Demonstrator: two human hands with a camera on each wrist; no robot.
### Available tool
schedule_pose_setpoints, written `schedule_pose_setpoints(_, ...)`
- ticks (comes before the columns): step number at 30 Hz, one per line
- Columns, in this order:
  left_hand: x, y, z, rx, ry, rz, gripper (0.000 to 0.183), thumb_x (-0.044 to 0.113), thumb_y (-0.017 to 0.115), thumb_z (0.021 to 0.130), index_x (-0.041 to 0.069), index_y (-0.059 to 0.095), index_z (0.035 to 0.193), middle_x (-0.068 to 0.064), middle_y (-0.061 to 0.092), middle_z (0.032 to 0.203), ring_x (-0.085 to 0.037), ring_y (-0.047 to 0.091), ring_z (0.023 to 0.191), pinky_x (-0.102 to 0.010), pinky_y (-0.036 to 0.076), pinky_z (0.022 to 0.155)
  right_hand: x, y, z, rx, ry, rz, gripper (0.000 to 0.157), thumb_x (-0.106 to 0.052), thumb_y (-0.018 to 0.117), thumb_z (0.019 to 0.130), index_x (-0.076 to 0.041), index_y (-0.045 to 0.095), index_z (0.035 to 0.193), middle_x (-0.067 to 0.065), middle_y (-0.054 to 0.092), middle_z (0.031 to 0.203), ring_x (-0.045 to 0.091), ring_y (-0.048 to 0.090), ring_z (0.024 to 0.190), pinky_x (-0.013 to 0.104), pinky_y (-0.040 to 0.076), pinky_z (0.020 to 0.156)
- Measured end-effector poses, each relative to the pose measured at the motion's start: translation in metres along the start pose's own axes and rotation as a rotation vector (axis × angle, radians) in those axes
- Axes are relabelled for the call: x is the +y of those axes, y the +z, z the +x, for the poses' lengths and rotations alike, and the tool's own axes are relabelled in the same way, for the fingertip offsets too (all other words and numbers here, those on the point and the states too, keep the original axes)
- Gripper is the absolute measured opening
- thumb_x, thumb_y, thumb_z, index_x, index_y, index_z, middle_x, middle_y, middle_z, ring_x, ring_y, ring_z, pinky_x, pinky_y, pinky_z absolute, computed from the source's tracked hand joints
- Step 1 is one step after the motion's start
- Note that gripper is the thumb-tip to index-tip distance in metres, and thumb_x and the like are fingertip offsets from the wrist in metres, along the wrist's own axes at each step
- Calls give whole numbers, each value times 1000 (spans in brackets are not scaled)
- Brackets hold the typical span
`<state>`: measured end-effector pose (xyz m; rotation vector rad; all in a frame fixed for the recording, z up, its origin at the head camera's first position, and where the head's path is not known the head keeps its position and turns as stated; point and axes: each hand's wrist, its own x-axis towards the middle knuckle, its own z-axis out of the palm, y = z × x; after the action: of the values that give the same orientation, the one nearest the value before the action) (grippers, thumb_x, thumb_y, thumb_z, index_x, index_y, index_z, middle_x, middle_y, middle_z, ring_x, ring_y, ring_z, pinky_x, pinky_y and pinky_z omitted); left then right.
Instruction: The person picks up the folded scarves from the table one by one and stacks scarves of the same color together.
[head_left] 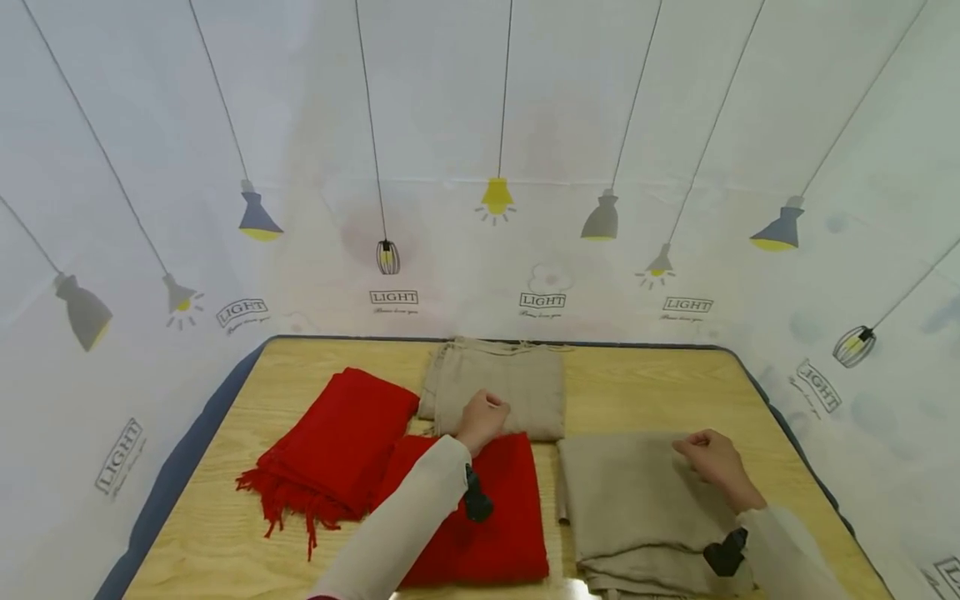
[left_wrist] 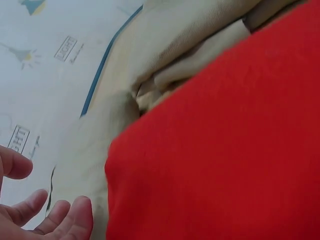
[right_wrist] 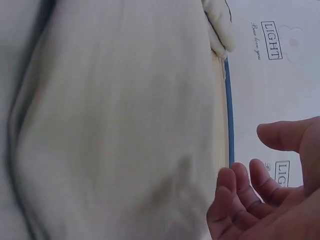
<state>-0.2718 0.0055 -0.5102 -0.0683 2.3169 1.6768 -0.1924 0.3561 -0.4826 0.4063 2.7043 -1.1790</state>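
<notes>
Technician: Report the head view.

Inspector: Four folded cloths lie on the wooden table (head_left: 645, 387); the fringed red cloth (head_left: 341, 442) is at the left, the front red cloth (head_left: 502, 525) at near centre, the rear beige cloth (head_left: 517, 379) behind it, and the right beige cloth (head_left: 630, 500) at near right; the left hand (head_left: 481, 419) is over the boundary between the front red cloth and the rear beige cloth; the right hand (head_left: 718, 462) is over the far right corner of the right beige cloth.

Technician: Left wrist view?

Inspector: Thumb (left_wrist: 16, 165) and fingers (left_wrist: 75, 217) are well apart, fingers slightly bent; the left hand holds nothing; the front red cloth fills the right side, beige fabric beyond it; contact cannot be determined.

Technician: Right wrist view?

Inspector: The thumb is well clear of the loosely bent fingers; the right hand holds nothing; it is beside the right beige cloth, on which a shadow (right_wrist: 172, 192) falls.
</notes>
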Motion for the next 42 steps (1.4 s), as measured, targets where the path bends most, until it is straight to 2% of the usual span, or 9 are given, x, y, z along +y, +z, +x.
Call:
schedule_pose_setpoints(8,-7,-24,4,95,-30,3,20,21,50,95,7,54,107,-8,57,86,-20,54,63,-28,43,56,-18,10,18,-59,4,145,55,-37,52,95,9,40,124,29,56,112,28,63,90,37,55,74)
schedule_pose_setpoints(13,-8,-37,10,149,-47,-28,24,21,52,93,5,56,110,-12,60,95,-21,57,70,-27,45,59,-30,21,30,-98,42,213,60,-35,53,95,10,35,131,32,48,127,26,64,95,35,55,77)
schedule_pose_setpoints(16,-6,-46,12,186,-53,2,26,23,52,93,5,57,111,-13,61,103,-22,58,78,-29,46,64,-37,29,37,-124,54,256,62,-34,52,96,10,32,134,33,44,134,29,63,102,34,55,78)
schedule_pose_setpoints(20,-6,-58,15,223,-60,13,29,25,50,94,5,56,114,-14,61,106,-24,58,85,-32,46,68,-48,38,44,-170,45,299,65,-35,49,98,9,27,140,33,37,141,39,51,120,35,53,83)
schedule_pose_setpoints(24,-8,-65,17,248,-68,-24,33,24,49,94,4,55,119,-15,60,109,-28,60,92,-36,47,75,-61,47,51,-211,61,352,68,-35,48,98,8,21,143,31,30,146,43,40,130,39,51,90)
schedule_pose_setpoints(29,-15,-73,22,286,-48,-7,37,26,48,95,2,54,122,-18,58,118,-31,57,105,-44,46,88,-74,60,58,-252,70,428,69,-31,47,98,9,15,145,31,25,148,44,32,135,47,44,100)
schedule_pose_setpoints(32,-19,-78,25,301,-35,-6,39,26,48,96,1,52,125,-20,56,123,-34,56,108,-47,45,91,-79,68,62,-268,70,471,69,-30,47,98,9,13,145,31,22,149,45,29,136,51,41,103)
schedule_pose_setpoints(37,-22,-86,31,305,-36,4,45,25,48,95,-1,47,131,-23,51,130,-37,51,116,-49,43,97,-82,79,67,-282,73,519,72,-30,47,98,7,10,146,29,18,151,44,25,139,53,37,105)
schedule_pose_setpoints(42,-23,-91,40,292,-50,9,51,27,50,94,-2,43,136,-25,45,138,-38,45,126,-50,38,103,-86,89,73,-290,69,546,79,-35,47,98,3,1,150,27,7,156,44,12,142,60,30,106)
